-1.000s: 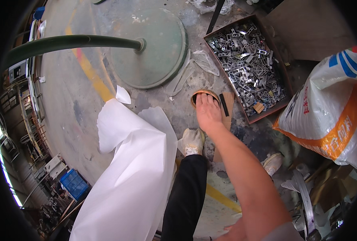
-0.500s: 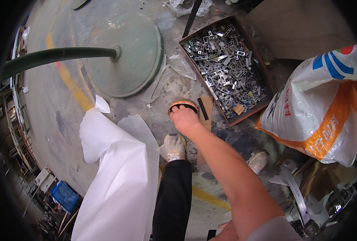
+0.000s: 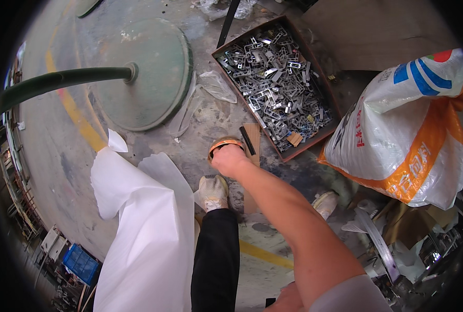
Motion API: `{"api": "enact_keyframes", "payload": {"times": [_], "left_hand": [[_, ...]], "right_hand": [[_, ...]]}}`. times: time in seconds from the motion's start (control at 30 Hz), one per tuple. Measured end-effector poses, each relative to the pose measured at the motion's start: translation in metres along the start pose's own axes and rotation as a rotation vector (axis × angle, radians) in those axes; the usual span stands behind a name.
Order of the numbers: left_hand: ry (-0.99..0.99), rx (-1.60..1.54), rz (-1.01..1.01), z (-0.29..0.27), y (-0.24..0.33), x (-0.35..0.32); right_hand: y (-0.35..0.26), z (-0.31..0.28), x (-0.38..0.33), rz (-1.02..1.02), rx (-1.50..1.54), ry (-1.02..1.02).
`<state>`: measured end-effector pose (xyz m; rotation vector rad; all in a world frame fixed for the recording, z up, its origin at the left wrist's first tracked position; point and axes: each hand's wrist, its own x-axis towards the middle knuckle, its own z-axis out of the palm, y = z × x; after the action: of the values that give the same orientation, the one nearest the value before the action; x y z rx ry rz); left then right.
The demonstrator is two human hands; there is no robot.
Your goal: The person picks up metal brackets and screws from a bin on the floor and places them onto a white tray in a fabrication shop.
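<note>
Reaching down past a white shoe [image 3: 213, 191], the right hand [image 3: 230, 160] closes its fingers around an orange tape roll [image 3: 225, 144] at floor level, just beside a wooden board [image 3: 252, 139]. Beyond lies a box of metal clips [image 3: 274, 86].

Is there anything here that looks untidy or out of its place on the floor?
Yes. Crumpled clear plastic film lies loose on the concrete beside the green round base, and the box of metal clips is heaped unevenly. Nothing looks spilled.

bare concrete floor [image 3: 200, 125] left of hand [image 3: 230, 161]; parts box [image 3: 275, 83] crowding right
</note>
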<state>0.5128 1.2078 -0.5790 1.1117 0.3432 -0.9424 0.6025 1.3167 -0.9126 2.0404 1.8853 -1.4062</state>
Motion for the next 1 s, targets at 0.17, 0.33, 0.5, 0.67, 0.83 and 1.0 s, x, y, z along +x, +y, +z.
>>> {"api": "enact_keyframes", "payload": {"times": [0.17, 0.33, 0.5, 0.67, 0.83, 1.0], "left_hand": [[-0.001, 0.017, -0.002, 0.0, 0.0, 0.001], [0.027, -0.058, 0.009, -0.011, 0.013, -0.001], [0.187, 0.009, 0.06, -0.004, -0.019, -0.002], [0.525, -0.148, -0.054, -0.016, -0.064, -0.005], [0.766, -1.433, 0.225, -0.062, -0.098, -0.016], [0.519, -1.286, 0.226, 0.017, 0.042, -0.099]], "right_hand": [[0.001, 0.003, -0.012, 0.021, 0.005, 0.07], [0.009, 0.014, -0.023, 0.112, 0.191, 0.238], [0.01, 0.009, -0.032, 0.108, 0.457, 0.464], [-0.009, -0.053, -0.12, 0.176, 0.98, 0.518], [-0.116, -0.128, -0.281, 0.412, 1.665, 0.559], [-0.238, -0.171, -0.432, 0.514, 1.28, 0.887]]}}
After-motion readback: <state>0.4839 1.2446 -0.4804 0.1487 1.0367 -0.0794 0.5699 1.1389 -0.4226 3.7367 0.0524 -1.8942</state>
